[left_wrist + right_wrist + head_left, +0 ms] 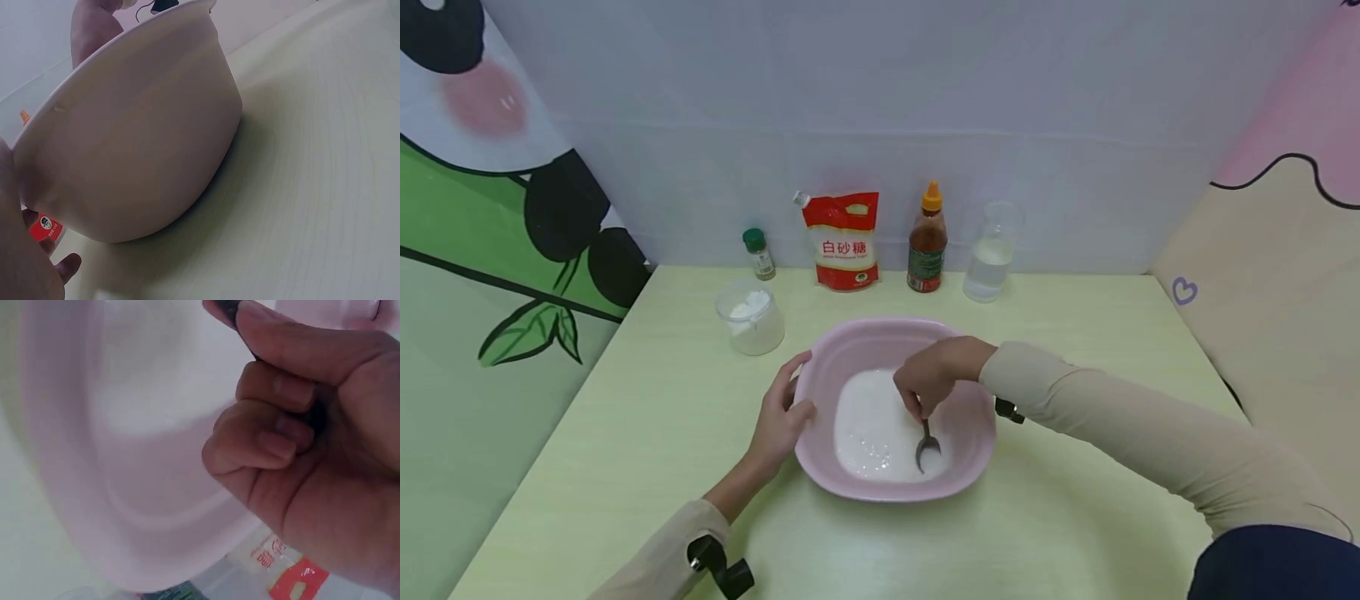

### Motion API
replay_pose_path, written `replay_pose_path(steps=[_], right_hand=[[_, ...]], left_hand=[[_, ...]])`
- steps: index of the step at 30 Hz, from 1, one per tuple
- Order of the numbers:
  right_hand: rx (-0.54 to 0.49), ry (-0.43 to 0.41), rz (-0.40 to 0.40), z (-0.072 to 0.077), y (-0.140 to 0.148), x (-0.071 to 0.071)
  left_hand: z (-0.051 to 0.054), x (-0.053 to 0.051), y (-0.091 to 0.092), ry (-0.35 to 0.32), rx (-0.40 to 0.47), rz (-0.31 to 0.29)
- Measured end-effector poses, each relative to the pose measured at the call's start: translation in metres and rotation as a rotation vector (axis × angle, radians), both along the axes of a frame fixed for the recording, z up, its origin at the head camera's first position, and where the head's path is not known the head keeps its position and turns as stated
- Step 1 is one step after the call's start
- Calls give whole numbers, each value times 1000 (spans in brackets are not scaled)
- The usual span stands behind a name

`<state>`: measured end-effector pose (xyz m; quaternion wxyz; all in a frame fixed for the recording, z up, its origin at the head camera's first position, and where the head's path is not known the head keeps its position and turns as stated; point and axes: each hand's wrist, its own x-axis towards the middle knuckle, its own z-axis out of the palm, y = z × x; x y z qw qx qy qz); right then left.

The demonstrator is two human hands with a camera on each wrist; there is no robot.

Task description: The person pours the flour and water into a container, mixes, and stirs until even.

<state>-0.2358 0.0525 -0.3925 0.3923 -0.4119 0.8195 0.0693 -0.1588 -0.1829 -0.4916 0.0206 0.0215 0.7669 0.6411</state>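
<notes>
A pink basin [895, 493] with white liquid [868, 425] in it stands on the table. On its left side, my left hand [778, 421] holds the rim, thumb at the edge and fingers outside the wall. The left wrist view shows the basin's outer wall [144, 125] beside that hand [25, 244]. Over the basin, my right hand [928, 379] grips a metal spoon [928, 446] by its handle, bowl down at the liquid. In the right wrist view the fingers of this hand [294, 425] are curled round the dark handle; the spoon's bowl is out of sight there.
Behind the basin stand a green-capped small jar [758, 254], a red and white sugar pouch [847, 242], a sauce bottle with orange cap [927, 242] and a glass bottle of clear liquid [989, 262]. A clear tub of white powder [752, 321] is at the basin's back left.
</notes>
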Motion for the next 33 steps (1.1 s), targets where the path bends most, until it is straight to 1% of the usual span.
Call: replay_pose_path(steps=[3, 6, 9, 11, 12, 13, 16, 18, 19, 22, 25, 27, 31, 33], right_hand=[[-105, -12, -3, -4, -8, 5], [-235, 19, 34, -7, -17, 6], [-340, 98, 90, -9, -22, 3], [-363, 184, 103, -8, -21, -2], [-364, 224, 91, -8, -19, -5], [-356, 257, 69, -7, -16, -8], [-311, 346, -37, -4, -5, -17], [-267, 373, -106, -3, 3, -21], [-241, 383, -120, -2, 7, -23], [-151, 409, -122, 2, 17, -25], [-69, 403, -112, 9, 22, -22], [-26, 381, -106, 13, 22, -18], [27, 281, -53, 15, 21, -13], [29, 218, -23, 13, 19, -11]], left_hand=[[1, 0, 0, 2, 2, -2], [0, 0, 0, 3, 5, 0], [-1, 0, 0, 12, 6, -1], [-1, 0, 0, 17, 9, -4], [-1, 0, 0, 19, 12, -4], [-1, 0, 0, 20, 14, -5], [-1, -1, 0, 13, 18, -4], [-1, -1, 0, 4, 17, 0], [-1, -1, 0, 1, 17, 0], [-1, -1, 0, -5, 16, 1], [0, -1, -1, -4, 12, 2], [-1, -1, -1, 0, 12, 1], [-2, -2, -1, 6, 11, -2], [-2, -2, 0, 6, 10, -4]])
